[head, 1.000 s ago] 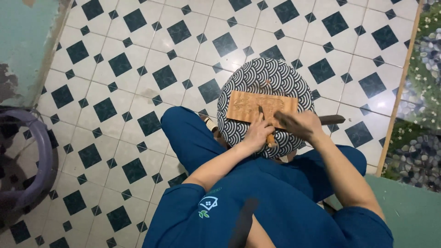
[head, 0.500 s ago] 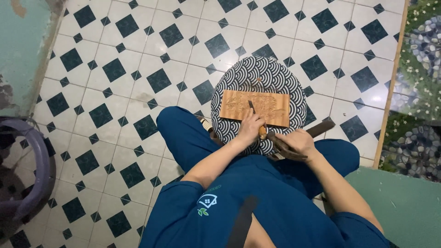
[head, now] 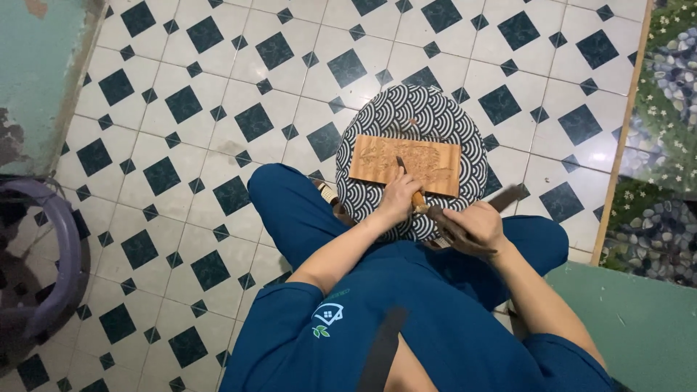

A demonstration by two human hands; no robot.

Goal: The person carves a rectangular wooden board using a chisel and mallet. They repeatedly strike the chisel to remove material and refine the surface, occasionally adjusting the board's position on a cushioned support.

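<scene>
At the far left of the tiled floor (head: 181, 145) a purple plastic basin (head: 51, 261) sits by the green wall. Moving right, your knee in blue trousers rises from the middle of the floor, and just beyond it lies the round cushion (head: 377, 123) with its dark wave pattern. On that cushion rests the wooden carving panel (head: 428, 156), flat, its long side running left to right, near the cushion's middle. Your left hand (head: 399, 197) is closed around the chisel (head: 408, 181), blade tip touching the panel's lower edge area. Just to the right, your right hand (head: 475, 225) is clamped on a dark wooden mallet (head: 508, 197), its head close beside the chisel handle. At the far right edge runs a pebble-and-flower patterned mat (head: 661, 145).
</scene>
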